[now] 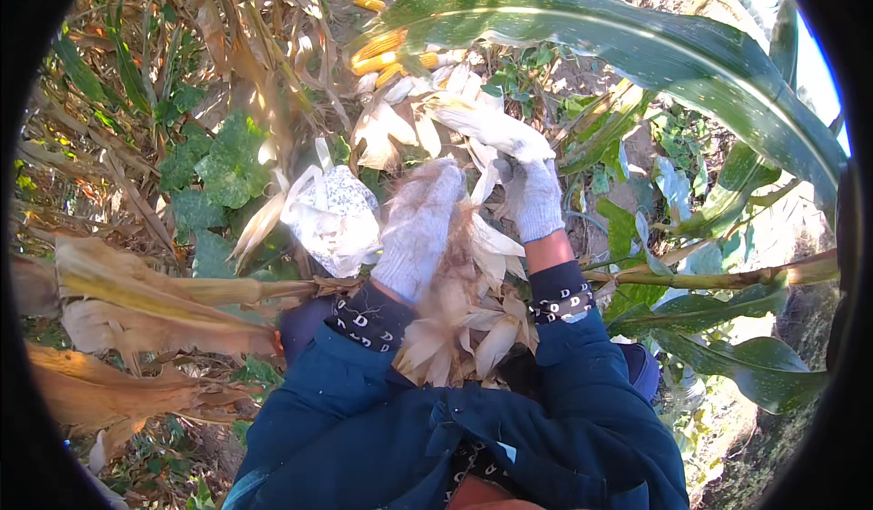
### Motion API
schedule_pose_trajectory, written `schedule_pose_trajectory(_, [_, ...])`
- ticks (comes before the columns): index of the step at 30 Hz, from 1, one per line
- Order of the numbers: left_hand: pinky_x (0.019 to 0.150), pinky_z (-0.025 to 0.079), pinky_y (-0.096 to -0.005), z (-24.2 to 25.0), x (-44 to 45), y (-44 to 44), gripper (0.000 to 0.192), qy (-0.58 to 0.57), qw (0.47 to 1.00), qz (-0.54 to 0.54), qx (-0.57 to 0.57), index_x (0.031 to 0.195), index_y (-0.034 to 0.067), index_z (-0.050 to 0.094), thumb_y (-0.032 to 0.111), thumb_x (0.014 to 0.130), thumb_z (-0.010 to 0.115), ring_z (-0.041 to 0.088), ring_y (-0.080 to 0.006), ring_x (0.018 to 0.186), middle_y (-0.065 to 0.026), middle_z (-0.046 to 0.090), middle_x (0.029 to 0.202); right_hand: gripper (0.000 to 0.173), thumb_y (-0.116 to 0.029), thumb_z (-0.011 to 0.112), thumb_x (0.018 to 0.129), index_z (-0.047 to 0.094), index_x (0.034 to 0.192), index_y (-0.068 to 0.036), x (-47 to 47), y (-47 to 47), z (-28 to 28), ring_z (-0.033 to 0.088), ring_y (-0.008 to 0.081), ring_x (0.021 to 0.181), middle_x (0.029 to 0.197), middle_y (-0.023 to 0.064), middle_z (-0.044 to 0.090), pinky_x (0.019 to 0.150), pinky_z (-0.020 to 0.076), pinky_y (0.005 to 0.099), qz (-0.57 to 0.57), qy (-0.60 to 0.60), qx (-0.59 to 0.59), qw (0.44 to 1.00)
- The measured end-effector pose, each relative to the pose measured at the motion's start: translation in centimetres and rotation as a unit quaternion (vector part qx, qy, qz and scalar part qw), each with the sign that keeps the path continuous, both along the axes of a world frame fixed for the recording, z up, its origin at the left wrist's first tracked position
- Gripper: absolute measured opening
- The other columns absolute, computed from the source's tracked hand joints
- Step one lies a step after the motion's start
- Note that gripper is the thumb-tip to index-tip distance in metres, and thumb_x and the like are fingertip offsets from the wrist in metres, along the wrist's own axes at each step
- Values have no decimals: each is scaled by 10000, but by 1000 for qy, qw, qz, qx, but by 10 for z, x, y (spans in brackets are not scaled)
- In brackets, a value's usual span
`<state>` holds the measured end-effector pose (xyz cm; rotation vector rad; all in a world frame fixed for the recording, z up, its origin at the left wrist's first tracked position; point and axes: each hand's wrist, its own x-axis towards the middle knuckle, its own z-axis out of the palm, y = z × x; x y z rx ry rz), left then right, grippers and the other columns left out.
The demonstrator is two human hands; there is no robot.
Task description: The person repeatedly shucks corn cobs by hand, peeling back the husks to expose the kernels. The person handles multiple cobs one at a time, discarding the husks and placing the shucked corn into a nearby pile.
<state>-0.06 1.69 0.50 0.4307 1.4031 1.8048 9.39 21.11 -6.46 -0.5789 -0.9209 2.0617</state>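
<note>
My right hand (535,193), in a white knit glove, is closed on the stem end of a corn ear in pale husk (484,125), whose tip points up and left. My left hand (423,217), also gloved, is at the picture's middle with brown corn silk over its back and beside it; its fingertips are hidden, so I cannot tell what it grips. Loose husks (494,339) lie between my forearms. Several husked yellow corn cobs (374,62) lie on the ground beyond my hands, among more husks.
A whitish plastic bag (334,220) lies left of my left hand. A corn stalk (225,290) crosses at the left, another (736,279) at the right. A broad green corn leaf (614,26) arches over the upper right. Dry leaves (136,387) crowd the lower left.
</note>
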Motion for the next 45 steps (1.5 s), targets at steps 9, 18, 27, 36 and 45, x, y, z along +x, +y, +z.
schedule_pose_trajectory(9, [1013,568,-470,-20,-23,4,376,-209,940,116,245,1292,70,609,377,1146,447,692,-274,1094,-121,706,1180,671,-227,720,984,416,1558,-59,103,-131,86,661,273,1207,1415,147,599,948,603,418,194,-127,41,972])
schedule_pose_trajectory(18, [929,604,-422,22,26,-10,447,-204,944,-5,259,1315,66,614,435,1148,426,715,-251,1028,-117,718,1155,817,-325,849,875,461,1528,-23,123,-155,92,638,165,1184,1356,115,639,948,553,324,219,-274,163,922])
schedule_pose_trajectory(27, [935,601,-418,21,12,-10,470,-200,963,23,179,1321,36,622,423,1153,414,715,-240,1032,-118,725,1173,842,-442,845,811,518,1475,-39,110,-151,79,696,336,1158,1253,218,695,1007,534,424,112,-398,382,826])
schedule_pose_trajectory(36, [915,612,-457,13,9,4,455,-244,935,59,248,1277,65,631,442,1147,413,716,-278,1018,-116,726,1177,808,-337,869,790,529,1474,-74,95,-144,71,699,289,1157,1248,189,707,994,548,399,70,-394,372,838])
schedule_pose_trajectory(45, [895,620,-474,0,4,3,429,-215,947,47,234,1223,17,626,375,1150,401,719,-278,997,-140,727,1124,775,-282,879,800,533,1455,-55,97,-144,62,669,275,1187,1302,173,660,1029,531,405,31,-348,443,825])
